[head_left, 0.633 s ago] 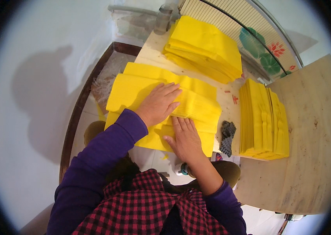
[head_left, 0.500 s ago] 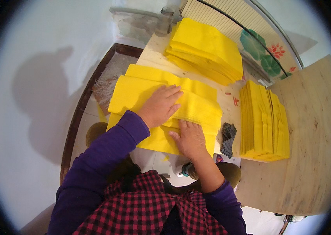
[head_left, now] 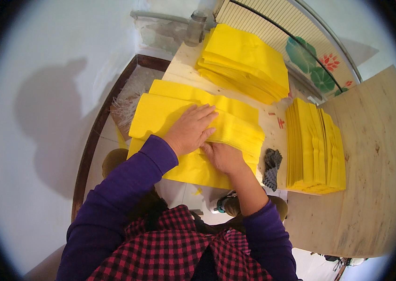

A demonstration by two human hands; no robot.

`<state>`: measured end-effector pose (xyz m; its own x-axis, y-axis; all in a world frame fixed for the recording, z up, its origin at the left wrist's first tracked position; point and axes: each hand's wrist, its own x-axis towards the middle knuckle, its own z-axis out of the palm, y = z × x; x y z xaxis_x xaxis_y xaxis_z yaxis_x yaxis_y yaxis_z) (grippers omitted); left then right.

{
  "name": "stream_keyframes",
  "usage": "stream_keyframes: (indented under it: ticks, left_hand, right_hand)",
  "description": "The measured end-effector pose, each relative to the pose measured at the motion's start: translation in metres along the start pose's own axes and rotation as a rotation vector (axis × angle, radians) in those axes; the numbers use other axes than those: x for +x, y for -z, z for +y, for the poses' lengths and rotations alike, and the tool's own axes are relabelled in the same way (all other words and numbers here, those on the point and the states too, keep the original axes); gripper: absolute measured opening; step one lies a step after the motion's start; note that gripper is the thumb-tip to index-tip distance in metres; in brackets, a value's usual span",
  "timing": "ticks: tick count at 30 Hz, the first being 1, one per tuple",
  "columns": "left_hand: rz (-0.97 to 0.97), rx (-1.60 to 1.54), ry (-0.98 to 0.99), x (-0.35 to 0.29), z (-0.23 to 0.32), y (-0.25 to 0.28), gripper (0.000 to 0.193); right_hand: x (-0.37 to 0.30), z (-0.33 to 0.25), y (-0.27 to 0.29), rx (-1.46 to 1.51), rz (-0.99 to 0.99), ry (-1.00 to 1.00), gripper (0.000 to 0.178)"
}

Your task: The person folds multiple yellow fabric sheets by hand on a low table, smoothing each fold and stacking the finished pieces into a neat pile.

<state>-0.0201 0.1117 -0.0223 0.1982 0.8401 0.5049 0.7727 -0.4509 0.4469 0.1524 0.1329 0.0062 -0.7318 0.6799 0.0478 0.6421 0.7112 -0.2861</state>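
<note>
Layered yellow fabric sheets [head_left: 153,117] lie overlapping on the pale wooden table in front of me. My left hand [head_left: 189,130] rests flat on the upper layers, its fingers stretched toward the far right. Close beside it, my right hand [head_left: 225,158] reaches beneath the edge of the folded upper layers. Its fingers are hidden under the fabric, and its thumb lies next to the left thumb. The lower yellow sheet [head_left: 184,169] spreads toward me below both hands.
A thick yellow fabric stack [head_left: 247,56] stands at the back of the table [head_left: 179,63], near a clear jar [head_left: 196,29]. Another folded stack [head_left: 315,147] is at the right on a wooden board [head_left: 371,187]. A dark grey textured strip [head_left: 272,168] lies between.
My right hand has slid farther under the upper fabric layers, so its fingers no longer show. My left hand stays flat in nearly the same place.
</note>
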Motion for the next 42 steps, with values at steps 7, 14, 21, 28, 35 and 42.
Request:
stream_keyframes:
  ticks: [7, 14, 21, 28, 35, 42]
  left_hand:
    - [-0.019, 0.011, 0.010, 0.000, -0.001, -0.002, 0.045]
    - [-0.035, 0.016, 0.023, -0.001, -0.002, -0.003, 0.046]
    - [-0.041, 0.038, 0.021, -0.002, 0.000, -0.003, 0.046]
    - [-0.079, 0.040, 0.032, -0.001, 0.001, -0.003, 0.043]
    - [-0.090, 0.032, 0.037, 0.000, 0.001, -0.002, 0.041]
    - [-0.085, 0.046, 0.040, 0.000, 0.002, -0.003, 0.039]
  right_hand:
    - [0.001, 0.023, -0.017, -0.015, 0.121, 0.014, 0.052]
    - [-0.003, 0.031, -0.009, -0.080, 0.101, -0.079, 0.053]
    - [-0.003, 0.035, -0.002, -0.058, 0.076, -0.064, 0.051]
    - [-0.004, 0.038, -0.001, 0.058, 0.162, -0.030, 0.045]
    - [-0.009, 0.047, 0.000, 0.119, 0.084, -0.141, 0.046]
    - [-0.018, 0.060, -0.005, 0.099, 0.100, -0.169, 0.049]
